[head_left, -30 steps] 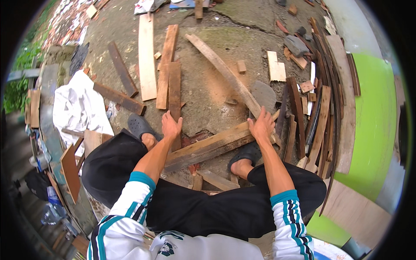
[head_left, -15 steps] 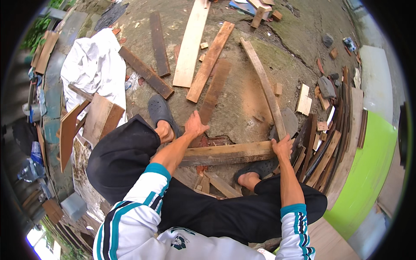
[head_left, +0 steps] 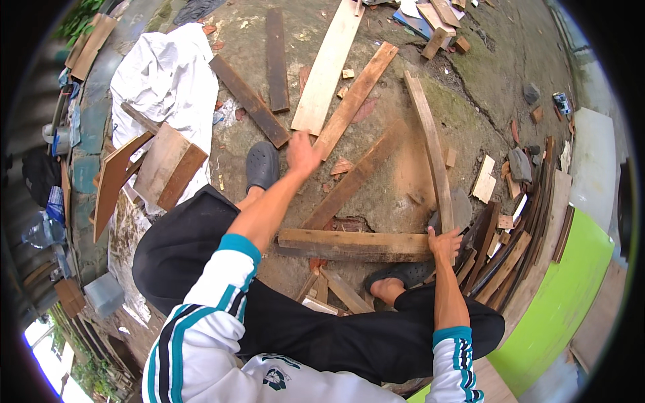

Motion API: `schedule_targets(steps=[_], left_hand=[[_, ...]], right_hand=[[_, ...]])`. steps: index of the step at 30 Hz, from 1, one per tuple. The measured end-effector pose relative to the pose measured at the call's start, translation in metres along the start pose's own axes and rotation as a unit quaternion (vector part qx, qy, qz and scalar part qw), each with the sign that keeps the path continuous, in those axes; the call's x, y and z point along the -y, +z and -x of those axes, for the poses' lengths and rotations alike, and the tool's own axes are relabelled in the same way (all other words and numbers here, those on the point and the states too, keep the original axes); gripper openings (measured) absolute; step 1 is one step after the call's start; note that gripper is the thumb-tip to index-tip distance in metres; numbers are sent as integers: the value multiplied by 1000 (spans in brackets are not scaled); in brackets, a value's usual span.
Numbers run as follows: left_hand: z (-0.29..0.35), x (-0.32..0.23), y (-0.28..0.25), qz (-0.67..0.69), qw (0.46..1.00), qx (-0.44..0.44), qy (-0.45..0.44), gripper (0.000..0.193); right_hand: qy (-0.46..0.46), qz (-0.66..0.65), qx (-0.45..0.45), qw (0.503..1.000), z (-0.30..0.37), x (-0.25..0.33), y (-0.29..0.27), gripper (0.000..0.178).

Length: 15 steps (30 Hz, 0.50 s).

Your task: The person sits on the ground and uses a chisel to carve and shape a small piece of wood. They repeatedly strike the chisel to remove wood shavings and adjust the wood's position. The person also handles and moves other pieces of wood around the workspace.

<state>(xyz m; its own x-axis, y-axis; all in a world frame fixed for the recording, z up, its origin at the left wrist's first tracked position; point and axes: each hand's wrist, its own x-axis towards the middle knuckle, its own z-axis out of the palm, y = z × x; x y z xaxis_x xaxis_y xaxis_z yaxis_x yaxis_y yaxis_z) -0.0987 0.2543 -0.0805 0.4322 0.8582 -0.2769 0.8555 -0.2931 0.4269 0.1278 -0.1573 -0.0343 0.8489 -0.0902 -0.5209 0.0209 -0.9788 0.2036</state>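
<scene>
My left hand (head_left: 304,156) reaches forward with its fingers extended and slightly blurred. It hovers by the near ends of a pale plank (head_left: 329,67), a brown board (head_left: 359,94) and a dark narrow board (head_left: 250,101); contact cannot be told. My right hand (head_left: 443,247) has thumb and fingers spread at a corner, where a crosswise beam (head_left: 356,243) meets a long weathered strip (head_left: 428,144). Another brown board (head_left: 356,174) slants from the beam's left part up to the right. Beam, slanting board and strip lie on the ground before me.
A white cloth (head_left: 164,87) lies at the left under a wooden piece (head_left: 168,164) made of joined boards. Stacked strips (head_left: 531,221) and a green panel (head_left: 557,295) line the right side. A wood pile (head_left: 437,23) sits far off. My clogs (head_left: 262,164) flank the beam.
My left hand has let go of the brown board and moved forward. That board now slants more to the right. My right hand stays at the corner, its fingers more spread. The whole view has shifted.
</scene>
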Motion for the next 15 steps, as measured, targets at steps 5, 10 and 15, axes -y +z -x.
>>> schedule_targets(steps=[5, 10, 15], left_hand=[[-52, 42, -42, -94, 988, 34, -118, 80], [-79, 96, -43, -137, 986, 14, -99, 82], [-110, 56, -40, 4, 961, 17, -276, 96]], right_hand=[[10, 16, -1, 1000, -6, -6, 9, 121], [-6, 6, 11, 1000, 4, 0, -2, 124], [-3, 9, 6, 1000, 4, -4, -1, 126]])
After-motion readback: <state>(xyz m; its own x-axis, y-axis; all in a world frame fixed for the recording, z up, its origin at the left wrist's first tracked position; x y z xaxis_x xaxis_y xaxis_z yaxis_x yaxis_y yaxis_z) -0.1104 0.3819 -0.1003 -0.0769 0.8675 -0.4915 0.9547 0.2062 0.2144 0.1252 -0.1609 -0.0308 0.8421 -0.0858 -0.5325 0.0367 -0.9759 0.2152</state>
